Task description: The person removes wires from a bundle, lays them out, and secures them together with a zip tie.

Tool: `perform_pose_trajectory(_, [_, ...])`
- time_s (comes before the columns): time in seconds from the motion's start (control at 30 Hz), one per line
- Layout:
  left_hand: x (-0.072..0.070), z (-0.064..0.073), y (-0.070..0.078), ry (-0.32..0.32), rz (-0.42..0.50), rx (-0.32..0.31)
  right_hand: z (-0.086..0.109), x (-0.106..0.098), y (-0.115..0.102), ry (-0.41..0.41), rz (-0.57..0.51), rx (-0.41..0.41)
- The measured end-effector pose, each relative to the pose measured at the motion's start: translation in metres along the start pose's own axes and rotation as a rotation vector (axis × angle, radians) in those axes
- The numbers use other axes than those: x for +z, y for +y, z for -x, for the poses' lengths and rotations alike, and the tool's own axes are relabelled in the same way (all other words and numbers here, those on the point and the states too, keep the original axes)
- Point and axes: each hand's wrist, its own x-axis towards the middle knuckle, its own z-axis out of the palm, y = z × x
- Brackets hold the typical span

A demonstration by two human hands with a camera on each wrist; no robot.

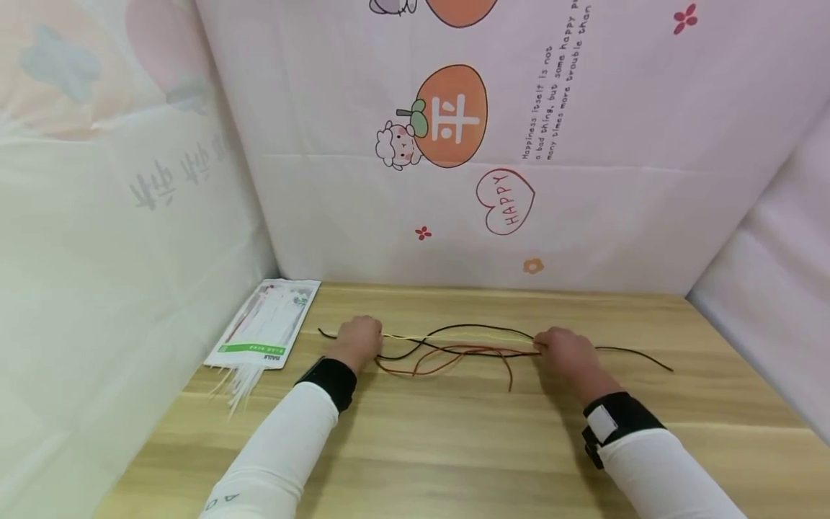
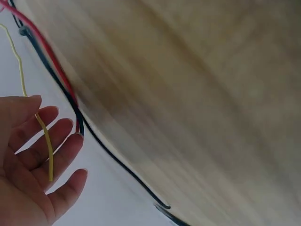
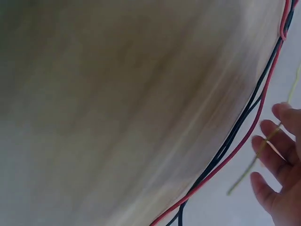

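Note:
A thin yellow wire (image 2: 49, 153) runs between my two hands above the wooden table. My left hand (image 1: 359, 339) pinches it between thumb and index finger. Its free end lies across the other fingers in the left wrist view. At the opposite side, my right hand (image 1: 567, 353) pinches the same yellow wire (image 3: 241, 178), whose tail pokes out past the fingers. Below it, black wires (image 1: 635, 351) and red wires (image 1: 509, 378) lie in loose, crossing curves on the table. In the left wrist view, the fingertips overlap the red wire (image 2: 49, 49) and a black one.
A white packet (image 1: 262, 317) with a green band lies at the table's left, thin white strips (image 1: 241, 382) sticking out of it. White printed cloth (image 1: 363, 216) stands behind the wooden table (image 1: 454, 447) and along both sides.

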Motion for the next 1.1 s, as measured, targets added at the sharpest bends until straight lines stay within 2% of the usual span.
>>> perform_pose_trajectory(0.23, [0.007, 0.004, 0.006, -0.052, -0.033, -0.041, 0.001, 0.008, -0.003, -0.049, 0.030, 0.017])
perform_pose_trajectory(0.6, [0.001, 0.007, 0.011, -0.068, -0.010, -0.025, 0.003, 0.003, -0.008, -0.124, 0.014, 0.047])
perform_pose_trajectory(0.73, [0.002, 0.009, 0.009, -0.059, -0.005, -0.016, 0.006, 0.000, -0.012, -0.106, 0.004, 0.034])
perform_pose_trajectory(0.93, [0.004, 0.013, 0.005, -0.035, -0.001, -0.019, 0.013, -0.010, -0.022, -0.033, -0.013, -0.018])
perform_pose_trajectory(1.1, [-0.002, 0.018, 0.004, 0.004, 0.016, 0.004, 0.022, -0.024, -0.032, 0.036, 0.004, -0.088])
